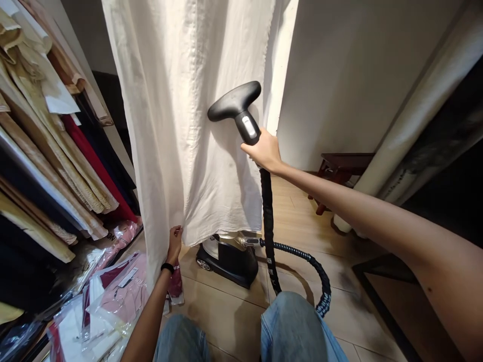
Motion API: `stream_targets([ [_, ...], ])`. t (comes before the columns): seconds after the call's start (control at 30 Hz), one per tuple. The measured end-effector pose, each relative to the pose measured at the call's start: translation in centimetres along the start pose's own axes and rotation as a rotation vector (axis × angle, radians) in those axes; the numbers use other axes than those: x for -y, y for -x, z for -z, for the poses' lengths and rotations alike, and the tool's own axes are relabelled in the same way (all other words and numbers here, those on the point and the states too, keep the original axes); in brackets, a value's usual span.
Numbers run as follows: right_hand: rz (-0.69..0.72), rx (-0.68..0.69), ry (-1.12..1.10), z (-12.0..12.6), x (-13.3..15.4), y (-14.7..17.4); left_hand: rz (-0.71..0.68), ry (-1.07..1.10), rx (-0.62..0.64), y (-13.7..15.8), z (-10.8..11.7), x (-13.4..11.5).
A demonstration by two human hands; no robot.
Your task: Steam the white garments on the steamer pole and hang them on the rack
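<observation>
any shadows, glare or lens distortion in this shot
Head view: the steamer casts a soft shadow on the white cloth; head view: plastic bags at lower left catch shiny glare; head view: the right arm looks stretched toward the edge, probably wide-angle distortion.

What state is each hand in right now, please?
Left hand: closed, pinching the cloth near its lower edge.
Right hand: closed, holding the steamer head by its handle.
</observation>
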State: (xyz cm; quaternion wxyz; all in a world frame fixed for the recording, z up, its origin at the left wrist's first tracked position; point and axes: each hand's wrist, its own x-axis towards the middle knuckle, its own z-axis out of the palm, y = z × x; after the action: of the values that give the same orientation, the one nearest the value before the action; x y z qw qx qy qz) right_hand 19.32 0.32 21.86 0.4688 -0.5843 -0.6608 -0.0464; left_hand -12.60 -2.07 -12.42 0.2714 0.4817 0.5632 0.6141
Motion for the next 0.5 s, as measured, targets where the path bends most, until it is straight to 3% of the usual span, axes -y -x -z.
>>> stream_targets([
  [0.1,-0.039,0.015,-0.068,-0.4,0.1,0.2,0.010,-0.011,0.005,0.0,-0.2,0.2],
  [0.2,-0.049,0.073,-0.093,-1.7,-1.5,2.9,0.013,-0.010,0.007,0.2,-0.5,0.2],
  [0.5,-0.124,0.347,-0.057,-8.8,-6.7,17.3,0.023,0.016,0.020,0.0,-1.2,0.2],
])
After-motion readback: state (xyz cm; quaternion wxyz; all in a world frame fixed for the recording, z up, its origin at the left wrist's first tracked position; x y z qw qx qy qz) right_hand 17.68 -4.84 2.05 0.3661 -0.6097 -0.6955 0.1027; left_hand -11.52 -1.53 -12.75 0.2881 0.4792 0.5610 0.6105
